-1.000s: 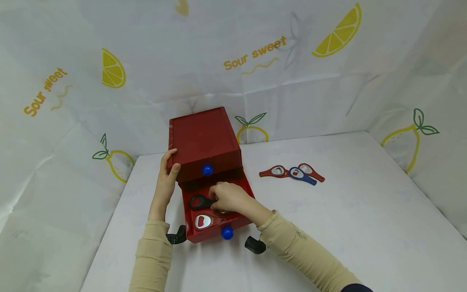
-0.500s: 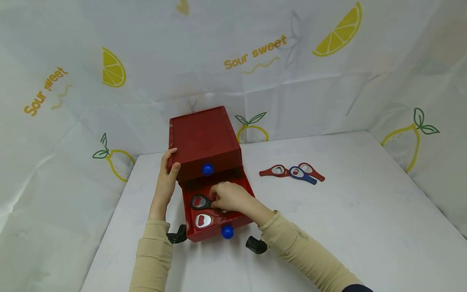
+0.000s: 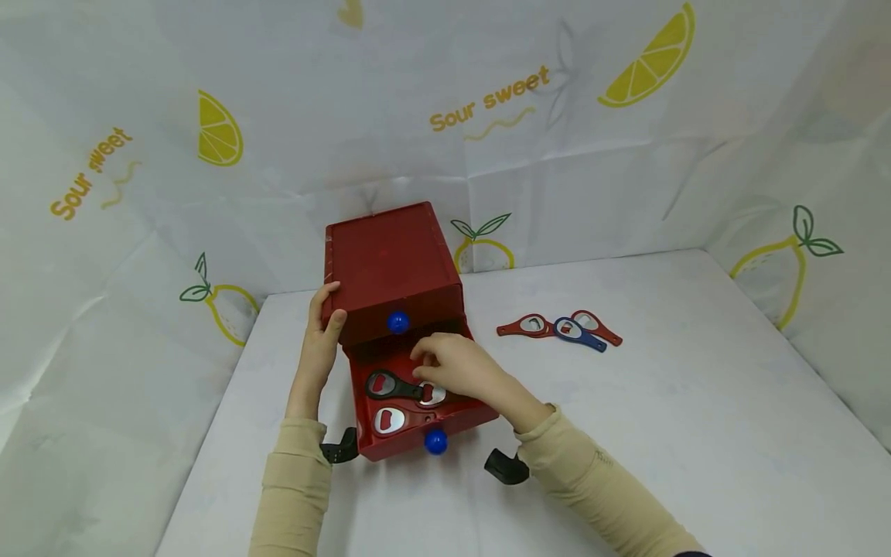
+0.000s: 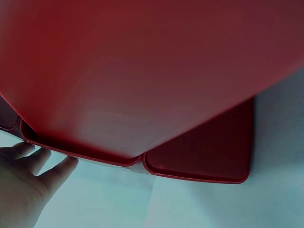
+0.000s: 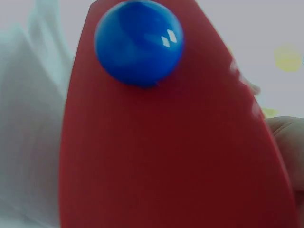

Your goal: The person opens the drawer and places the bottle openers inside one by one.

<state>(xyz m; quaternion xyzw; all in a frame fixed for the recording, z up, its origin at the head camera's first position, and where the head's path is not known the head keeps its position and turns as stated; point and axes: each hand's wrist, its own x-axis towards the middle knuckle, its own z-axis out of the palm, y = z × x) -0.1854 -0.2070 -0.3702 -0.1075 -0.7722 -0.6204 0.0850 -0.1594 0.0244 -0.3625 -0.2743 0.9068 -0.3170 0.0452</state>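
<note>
A red two-drawer box (image 3: 390,251) stands with its lower drawer (image 3: 400,446) pulled out. My left hand (image 3: 320,344) rests against the box's left side near the front corner, thumb and fingers spread. In the left wrist view, its fingertips (image 4: 66,164) touch the edge of the box. My right hand (image 3: 459,365) hovers over the open drawer with loosely bent fingers and nothing visible between them. Beneath it lie a black bottle opener (image 3: 393,385), a red bottle opener (image 3: 407,420) and another red opener (image 3: 431,393), partly covered by the hand.
On the table right of the box lie overlapping bottle openers, one blue (image 3: 581,334) and others red (image 3: 522,326). Each drawer front has a blue round knob (image 3: 435,442). Black wrist-camera mounts (image 3: 506,467) are near the drawer. White lemon-print cloth forms the back wall.
My right hand has let go of the black bottle opener and lifted slightly up and to the right. The opener now lies beside the red ones. My left hand has stayed in place.
</note>
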